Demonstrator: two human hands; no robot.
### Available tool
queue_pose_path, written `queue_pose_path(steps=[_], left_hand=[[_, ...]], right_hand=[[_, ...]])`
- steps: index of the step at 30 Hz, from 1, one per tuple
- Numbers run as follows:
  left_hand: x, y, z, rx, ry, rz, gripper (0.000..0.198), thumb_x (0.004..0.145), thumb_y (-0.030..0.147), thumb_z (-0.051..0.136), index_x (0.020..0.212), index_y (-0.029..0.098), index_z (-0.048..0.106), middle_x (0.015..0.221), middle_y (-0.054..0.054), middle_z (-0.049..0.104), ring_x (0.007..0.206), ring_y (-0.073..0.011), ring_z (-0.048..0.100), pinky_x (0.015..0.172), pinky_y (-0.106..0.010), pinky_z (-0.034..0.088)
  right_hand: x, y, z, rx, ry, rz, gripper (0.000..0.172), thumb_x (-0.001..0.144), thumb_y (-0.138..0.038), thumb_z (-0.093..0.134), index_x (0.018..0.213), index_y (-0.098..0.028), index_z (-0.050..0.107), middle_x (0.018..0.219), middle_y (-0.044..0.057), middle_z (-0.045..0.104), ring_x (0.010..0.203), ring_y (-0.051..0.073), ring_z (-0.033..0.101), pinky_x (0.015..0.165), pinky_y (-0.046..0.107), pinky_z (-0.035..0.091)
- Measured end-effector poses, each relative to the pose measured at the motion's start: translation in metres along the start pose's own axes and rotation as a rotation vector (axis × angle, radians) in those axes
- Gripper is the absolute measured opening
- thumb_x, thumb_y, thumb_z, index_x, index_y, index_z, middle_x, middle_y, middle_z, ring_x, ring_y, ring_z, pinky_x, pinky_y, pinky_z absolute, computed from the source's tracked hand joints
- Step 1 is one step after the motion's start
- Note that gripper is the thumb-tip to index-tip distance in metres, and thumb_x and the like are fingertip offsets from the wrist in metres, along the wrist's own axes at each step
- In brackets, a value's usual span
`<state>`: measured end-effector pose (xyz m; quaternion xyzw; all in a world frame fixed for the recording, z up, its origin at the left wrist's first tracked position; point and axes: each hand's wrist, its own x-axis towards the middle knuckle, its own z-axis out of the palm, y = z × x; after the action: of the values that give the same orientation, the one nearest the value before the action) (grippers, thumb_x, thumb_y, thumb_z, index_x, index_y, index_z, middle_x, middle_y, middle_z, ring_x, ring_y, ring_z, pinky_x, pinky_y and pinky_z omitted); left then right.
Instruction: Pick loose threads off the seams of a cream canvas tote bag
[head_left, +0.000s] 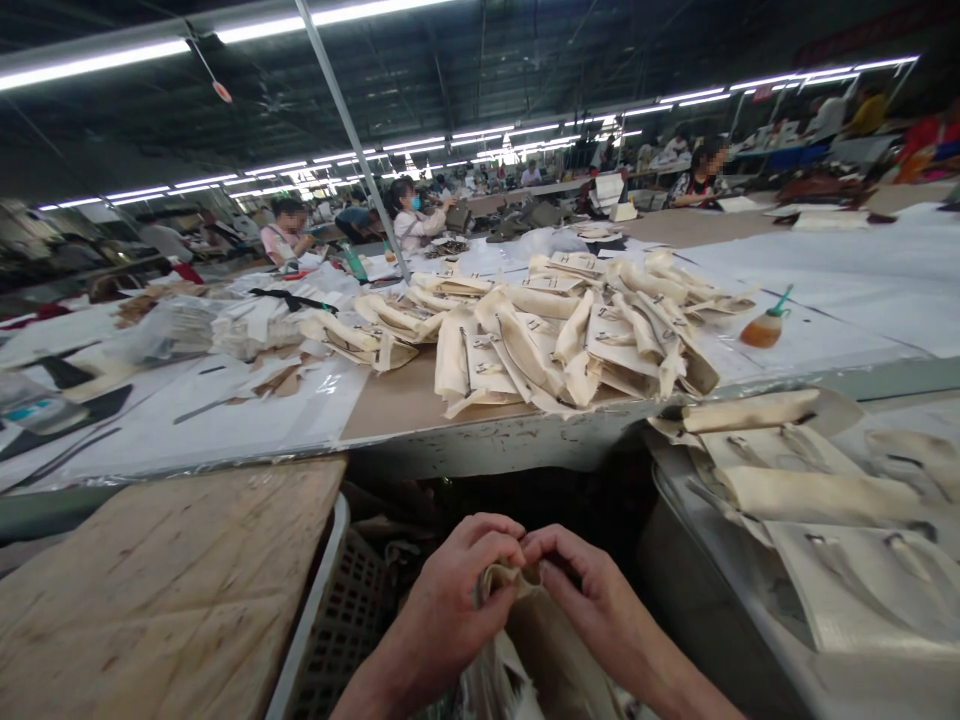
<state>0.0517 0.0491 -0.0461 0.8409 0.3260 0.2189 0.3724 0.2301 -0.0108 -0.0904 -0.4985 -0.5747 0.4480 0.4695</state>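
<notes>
Low in the middle of the head view, a cream bag piece hangs below my hands. My left hand pinches its upper edge between thumb and fingers. Close beside it, my right hand grips the same edge, with its fingertips almost meeting those of the left. The piece's lower part runs out of the picture, and the fingers hide just what lies between them. On the table in front lies a pile of similar cream bag pieces with dark-edged straps.
More cream pieces lie on a surface at right. A board and plastic basket stand at left. The table edge runs across ahead. An amber glue bottle stands on it. Several people sit farther back.
</notes>
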Motion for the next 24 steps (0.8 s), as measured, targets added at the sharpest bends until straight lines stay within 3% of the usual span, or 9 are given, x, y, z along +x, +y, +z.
queue_pose_path(steps=[2, 6, 11, 14, 18, 22, 24], left_hand=[[0.000, 0.001, -0.003, 0.036, -0.039, -0.005, 0.033, 0.074, -0.004, 0.054, 0.092, 0.023, 0.063, 0.118, -0.003, 0.059, 0.112, -0.0177, 0.057, 0.097, -0.028, 0.044], [-0.002, 0.002, -0.006, 0.058, -0.013, -0.077, 0.025, 0.077, 0.000, 0.054, 0.087, 0.022, 0.060, 0.119, -0.003, 0.060, 0.108, -0.0167, 0.059, 0.094, -0.027, 0.045], [-0.004, -0.001, -0.001, 0.036, 0.024, -0.089, 0.021, 0.078, 0.001, 0.056, 0.081, 0.022, 0.056, 0.113, -0.001, 0.062, 0.105, -0.0165, 0.060, 0.091, -0.027, 0.046], [-0.004, -0.004, 0.001, 0.019, 0.035, -0.053, 0.022, 0.079, -0.001, 0.053, 0.079, 0.022, 0.054, 0.111, -0.001, 0.062, 0.103, -0.0157, 0.061, 0.089, -0.026, 0.046], [-0.006, -0.004, -0.001, -0.016, 0.018, -0.049, 0.022, 0.081, 0.000, 0.053, 0.079, 0.021, 0.055, 0.109, 0.000, 0.062, 0.100, -0.0146, 0.061, 0.088, -0.025, 0.046], [-0.008, -0.001, -0.004, -0.018, 0.018, -0.049, 0.020, 0.082, 0.001, 0.056, 0.079, 0.021, 0.057, 0.111, 0.000, 0.062, 0.104, -0.0147, 0.061, 0.091, -0.025, 0.045], [-0.008, 0.000, -0.005, -0.023, 0.021, -0.037, 0.019, 0.082, 0.002, 0.056, 0.078, 0.020, 0.058, 0.112, -0.001, 0.063, 0.105, -0.0148, 0.061, 0.091, -0.025, 0.045]], right_hand=[[0.001, -0.001, 0.002, 0.090, 0.021, 0.039, 0.007, 0.091, -0.016, 0.050, 0.093, -0.022, 0.054, 0.096, 0.001, 0.067, 0.091, 0.018, 0.063, 0.084, 0.031, 0.048], [0.004, -0.004, 0.003, 0.244, 0.018, 0.049, 0.015, 0.088, -0.012, 0.049, 0.084, -0.023, 0.040, 0.103, 0.004, 0.070, 0.097, 0.019, 0.065, 0.085, 0.032, 0.049], [-0.005, -0.013, -0.002, 0.018, -0.007, -0.032, 0.011, 0.091, -0.016, 0.051, 0.082, -0.021, 0.049, 0.103, 0.004, 0.069, 0.095, 0.019, 0.065, 0.083, 0.029, 0.049], [-0.013, -0.019, -0.003, -0.162, -0.001, -0.132, 0.006, 0.092, -0.017, 0.051, 0.092, -0.023, 0.053, 0.118, 0.004, 0.063, 0.106, 0.019, 0.062, 0.092, 0.029, 0.048], [-0.016, -0.017, 0.002, -0.374, 0.009, -0.209, 0.027, 0.089, -0.016, 0.055, 0.114, -0.024, 0.049, 0.126, 0.008, 0.058, 0.112, 0.022, 0.060, 0.095, 0.033, 0.048], [-0.013, -0.001, 0.011, -0.487, 0.072, -0.239, 0.012, 0.092, -0.014, 0.050, 0.098, -0.023, 0.054, 0.123, 0.009, 0.058, 0.107, 0.023, 0.062, 0.088, 0.035, 0.052], [-0.011, 0.005, 0.013, -0.459, 0.088, -0.250, 0.014, 0.093, -0.012, 0.046, 0.096, -0.023, 0.055, 0.121, 0.008, 0.059, 0.105, 0.021, 0.063, 0.084, 0.032, 0.052]])
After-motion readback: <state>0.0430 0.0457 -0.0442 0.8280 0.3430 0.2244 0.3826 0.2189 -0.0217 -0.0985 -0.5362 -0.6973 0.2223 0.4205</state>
